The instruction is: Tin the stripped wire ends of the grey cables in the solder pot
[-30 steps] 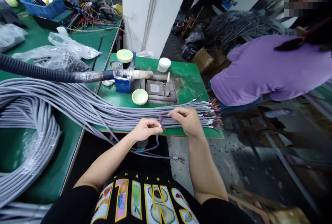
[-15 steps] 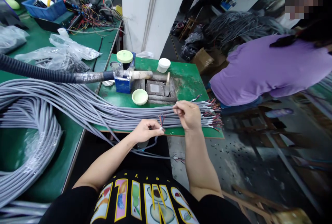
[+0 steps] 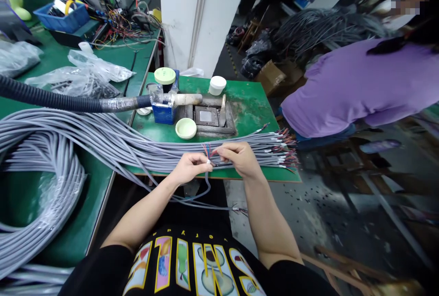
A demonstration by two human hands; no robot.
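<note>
Head view: downward look over a green bench (image 3: 250,104), both forearms reaching in from the near edge.
Left hand (image 3: 188,168): thumb and fingers pinched on a grey cable (image 3: 206,180), just below its stripped end.
Right hand (image 3: 238,158): fingertips closed on the coloured wires (image 3: 207,150) fanning out of that end, touching the other hand's tips.
Grey cable: upright between the hands at the near edge, just above the bundle of cables (image 3: 154,149), tail drooping towards the lap.
Risk: kinking or snapping of a thin wire from a sideways tug (fine cores, bare tips); snagging on the bundle's stripped ends (image 3: 283,149) to the right; slipping of the tail from a loosened pinch.
Hidden: which single wire sits in the right fingertips, too small to tell; coil (image 3: 41,186) at the left, cut off by the frame; hands of the person in purple (image 3: 356,85), far right, out of sight.
</note>
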